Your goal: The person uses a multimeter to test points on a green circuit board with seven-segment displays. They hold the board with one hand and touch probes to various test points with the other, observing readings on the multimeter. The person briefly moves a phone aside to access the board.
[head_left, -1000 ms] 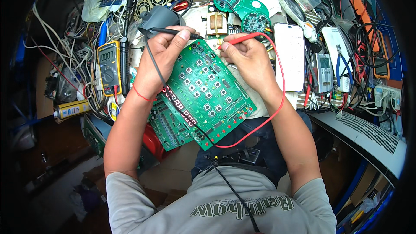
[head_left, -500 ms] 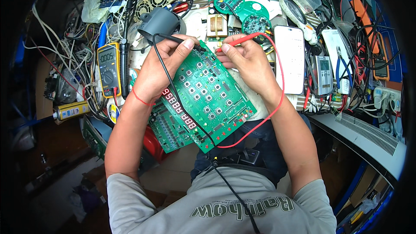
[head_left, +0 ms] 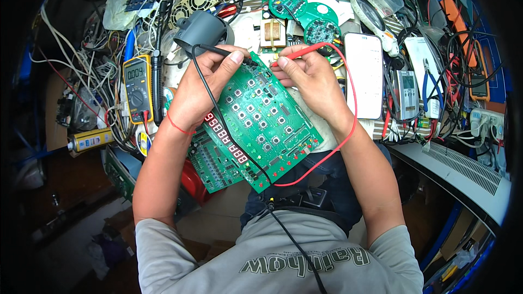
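A person seen from above, in a grey short-sleeved T-shirt, with bare forearms.

The T-shirt point(head_left: 283, 256) is light grey with short sleeves that end above the elbows, and a line of dark lettering with pale outlines runs across the chest. Both forearms are bare from sleeve to wrist. A thin red thread or band point(head_left: 175, 126) circles the wrist of the left hand point(head_left: 199, 90). The right hand point(head_left: 310, 79) has no ring, watch or band that can be seen. Below the shirt, dark blue trousers point(head_left: 321, 177) cover the lap. Fingernails are short and plain.
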Demonstrator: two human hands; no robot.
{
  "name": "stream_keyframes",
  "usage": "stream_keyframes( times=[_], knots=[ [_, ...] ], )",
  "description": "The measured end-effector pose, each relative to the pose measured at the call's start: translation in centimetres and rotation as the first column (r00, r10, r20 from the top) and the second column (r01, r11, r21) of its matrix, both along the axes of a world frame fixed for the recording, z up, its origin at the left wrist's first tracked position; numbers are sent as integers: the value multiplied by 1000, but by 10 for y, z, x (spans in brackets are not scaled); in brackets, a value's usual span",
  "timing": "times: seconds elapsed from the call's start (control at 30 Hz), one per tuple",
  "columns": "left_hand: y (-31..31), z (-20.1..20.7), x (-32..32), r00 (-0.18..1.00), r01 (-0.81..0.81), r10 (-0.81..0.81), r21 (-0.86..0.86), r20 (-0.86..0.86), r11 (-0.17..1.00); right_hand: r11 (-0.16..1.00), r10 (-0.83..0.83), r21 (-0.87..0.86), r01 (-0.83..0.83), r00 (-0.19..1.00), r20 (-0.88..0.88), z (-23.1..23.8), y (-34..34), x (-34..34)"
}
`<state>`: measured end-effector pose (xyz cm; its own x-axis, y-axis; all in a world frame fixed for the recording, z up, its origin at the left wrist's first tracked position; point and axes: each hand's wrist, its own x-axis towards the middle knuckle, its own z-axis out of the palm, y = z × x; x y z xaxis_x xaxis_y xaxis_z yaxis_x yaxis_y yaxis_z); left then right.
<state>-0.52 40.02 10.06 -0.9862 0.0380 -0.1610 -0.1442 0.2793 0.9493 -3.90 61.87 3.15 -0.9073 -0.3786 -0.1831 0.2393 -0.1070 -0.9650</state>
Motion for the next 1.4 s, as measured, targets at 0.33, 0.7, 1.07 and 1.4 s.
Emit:
stream_keyframes(
  times=[0.33, 0.7, 1.07, 1.4],
  knots=[
    [-3, -4, -3, 995, 71, -65, -83, 70, 994, 998, -40, 33, 45, 991, -130, -3, -4, 4],
    [5, 7, -5, 995, 97, -90, -163, 52, 982, 999, -4, 34, 11, 984, -177, -5, -2, 4],
    [5, 6, -7, 997, 71, -65, -193, 41, 979, 1000, 8, -10, -9, 993, -121, -3, 0, 3],
    [4, -2, -6, 1000, -11, 12, -66, 4, 998, 1000, 6, -6, -6, 996, -92, -3, 0, 3]
  ],
)
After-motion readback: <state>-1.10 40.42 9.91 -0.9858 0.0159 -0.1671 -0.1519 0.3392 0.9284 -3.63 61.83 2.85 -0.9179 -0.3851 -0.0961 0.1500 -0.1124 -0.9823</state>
